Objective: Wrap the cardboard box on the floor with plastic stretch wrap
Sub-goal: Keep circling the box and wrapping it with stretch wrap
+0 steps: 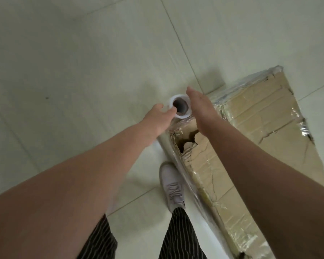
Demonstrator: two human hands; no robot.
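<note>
Left grip point(157, 116) holds the roll point(180, 106); right grip point(200, 107), wide beside it, should clasp too, keeping film point(165, 144) taut round the box point(260, 118).

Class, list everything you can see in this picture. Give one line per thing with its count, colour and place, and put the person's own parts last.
cardboard box: one, brown, torn open at its near corner, on the floor at the right
clear film: one sheet, see-through, stretched along the box's left side
stretch wrap roll: one, white with a dark core, seen end-on at the box's corner, between the hands
floor: pale tiles with thin joints, all around
shoe: one, white, on the floor beside the box
trousers: dark with thin pale stripes, bottom edge
left hand: one, grips the roll's left side
right hand: one, fingers straight, against the roll's right side
</note>
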